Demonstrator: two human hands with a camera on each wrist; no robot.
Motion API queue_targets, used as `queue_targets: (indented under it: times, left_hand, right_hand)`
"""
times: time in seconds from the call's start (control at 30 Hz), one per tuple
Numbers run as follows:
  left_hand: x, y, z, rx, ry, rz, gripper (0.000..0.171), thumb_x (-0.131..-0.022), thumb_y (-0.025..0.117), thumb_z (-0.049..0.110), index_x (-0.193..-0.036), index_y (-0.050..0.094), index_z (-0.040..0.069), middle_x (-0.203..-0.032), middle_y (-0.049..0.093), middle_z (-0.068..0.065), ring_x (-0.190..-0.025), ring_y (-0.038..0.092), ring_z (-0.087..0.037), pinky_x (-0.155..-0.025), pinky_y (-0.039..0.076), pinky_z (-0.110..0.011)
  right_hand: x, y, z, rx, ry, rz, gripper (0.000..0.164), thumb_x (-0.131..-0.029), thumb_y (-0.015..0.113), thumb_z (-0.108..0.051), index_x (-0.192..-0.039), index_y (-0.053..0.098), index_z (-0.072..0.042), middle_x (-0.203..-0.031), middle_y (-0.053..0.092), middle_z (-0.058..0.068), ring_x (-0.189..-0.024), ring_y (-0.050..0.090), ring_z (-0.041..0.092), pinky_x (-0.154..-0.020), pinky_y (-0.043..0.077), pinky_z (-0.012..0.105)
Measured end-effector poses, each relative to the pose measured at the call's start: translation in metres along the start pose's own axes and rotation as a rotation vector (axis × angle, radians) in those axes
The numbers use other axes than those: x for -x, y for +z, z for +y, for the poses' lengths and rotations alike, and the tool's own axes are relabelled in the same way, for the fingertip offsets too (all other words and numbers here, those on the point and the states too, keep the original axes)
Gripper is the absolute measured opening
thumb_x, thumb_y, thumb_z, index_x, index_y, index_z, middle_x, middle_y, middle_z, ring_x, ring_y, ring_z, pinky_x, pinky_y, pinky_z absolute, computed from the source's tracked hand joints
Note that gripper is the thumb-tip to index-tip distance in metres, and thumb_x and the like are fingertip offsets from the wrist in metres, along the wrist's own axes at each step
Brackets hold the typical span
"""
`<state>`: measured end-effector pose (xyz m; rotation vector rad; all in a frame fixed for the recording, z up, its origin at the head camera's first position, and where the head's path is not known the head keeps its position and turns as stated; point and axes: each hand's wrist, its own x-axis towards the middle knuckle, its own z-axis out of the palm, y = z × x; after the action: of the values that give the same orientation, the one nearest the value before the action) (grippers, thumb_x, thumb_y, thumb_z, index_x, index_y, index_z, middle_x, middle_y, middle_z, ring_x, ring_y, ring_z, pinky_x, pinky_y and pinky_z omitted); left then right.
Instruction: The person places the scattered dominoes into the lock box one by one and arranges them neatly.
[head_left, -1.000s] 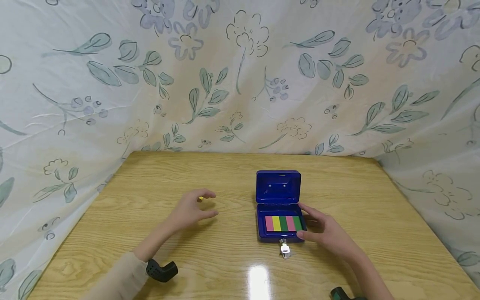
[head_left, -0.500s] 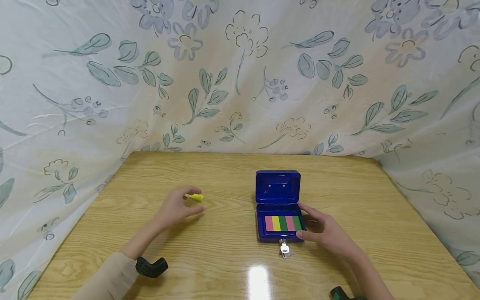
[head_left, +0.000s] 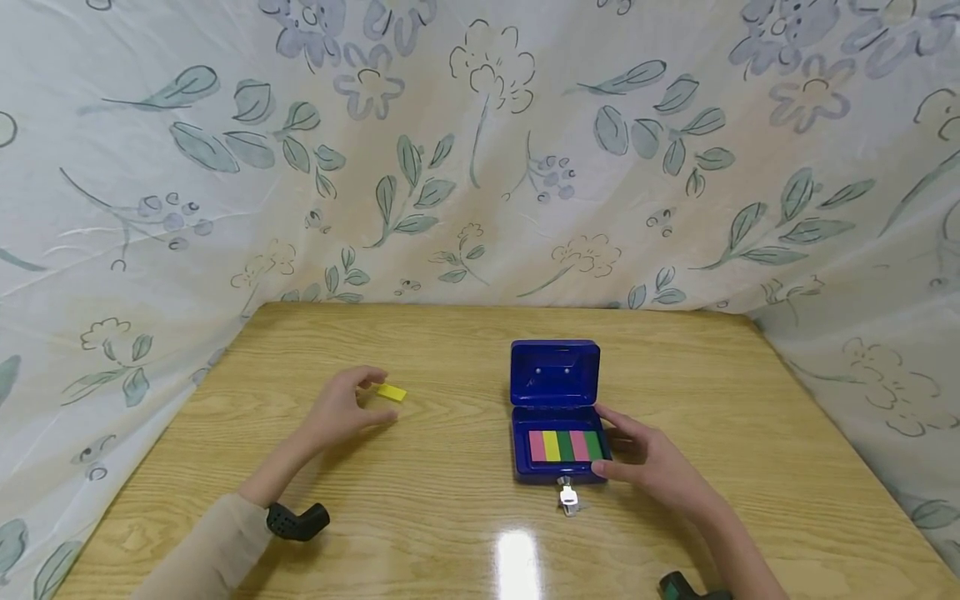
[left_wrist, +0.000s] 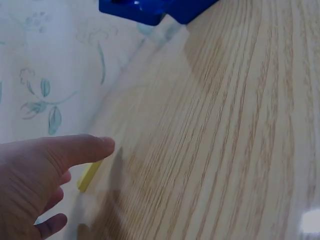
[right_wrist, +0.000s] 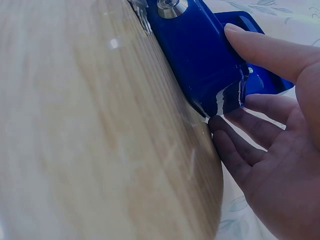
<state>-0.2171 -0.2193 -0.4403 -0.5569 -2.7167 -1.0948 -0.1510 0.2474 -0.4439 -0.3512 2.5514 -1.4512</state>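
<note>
In the head view my left hand (head_left: 348,408) is on the left side of the table, thumb and fingers spread apart. A small yellow block (head_left: 392,392) lies on the wood just beyond its fingertips. The left wrist view has this yellow block (left_wrist: 88,177) partly hidden behind a finger. An open blue cash box (head_left: 517,446) stands right of centre, lid raised. In it a row of pink, yellow and green blocks (head_left: 566,446) lies side by side. My right hand (head_left: 660,467) holds the box's right side, thumb at the front corner, fingers along the side wall.
Keys (head_left: 569,498) hang from the lock on the front of the box. The wooden table (head_left: 450,517) ends at a floral cloth (head_left: 480,167) at the back and sides. Light glares off the table's front middle.
My left hand has drawn back to the left, and the yellow block now shows fully, lying on the table. The right hand and the cash box have stayed in place.
</note>
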Motion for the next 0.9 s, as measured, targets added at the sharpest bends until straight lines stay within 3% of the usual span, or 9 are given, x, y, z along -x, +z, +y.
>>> queue_targets:
  times: [0.23,0.53,0.9]
  left_hand:
    - [-0.002,0.001,-0.007,0.005,-0.062,-0.027,0.067,-0.074,0.089,0.027,-0.127,0.059,-0.001,-0.115,0.064,-0.014,-0.105,0.058,-0.032,-0.089,0.048,-0.05]
    - [-0.009,0.005,-0.012,0.126,-0.096,-0.08,0.074,-0.073,0.09,0.027,-0.133,0.055,0.002,-0.129,0.06,-0.012,-0.12,0.056,-0.03,-0.103,0.04,-0.047]
    - [-0.013,0.013,-0.019,0.229,-0.137,-0.063,0.069,-0.073,0.09,0.026,-0.131,0.057,0.005,-0.126,0.063,-0.007,-0.117,0.053,-0.026,-0.102,0.038,-0.046]
  right_hand:
    - [0.0,0.0,-0.001,0.005,0.011,0.004,0.081,-0.084,0.079,-0.036,-0.153,0.038,-0.022,-0.15,0.04,0.016,-0.129,0.044,0.041,-0.105,0.032,0.061]
    - [0.0,0.001,-0.002,0.003,0.025,0.006,0.081,-0.085,0.078,-0.035,-0.153,0.037,-0.023,-0.151,0.039,0.017,-0.13,0.043,0.042,-0.105,0.032,0.061]
    - [0.0,0.001,-0.001,0.0,0.004,0.006,0.08,-0.085,0.079,-0.034,-0.153,0.037,-0.023,-0.151,0.039,0.016,-0.129,0.044,0.041,-0.105,0.032,0.061]
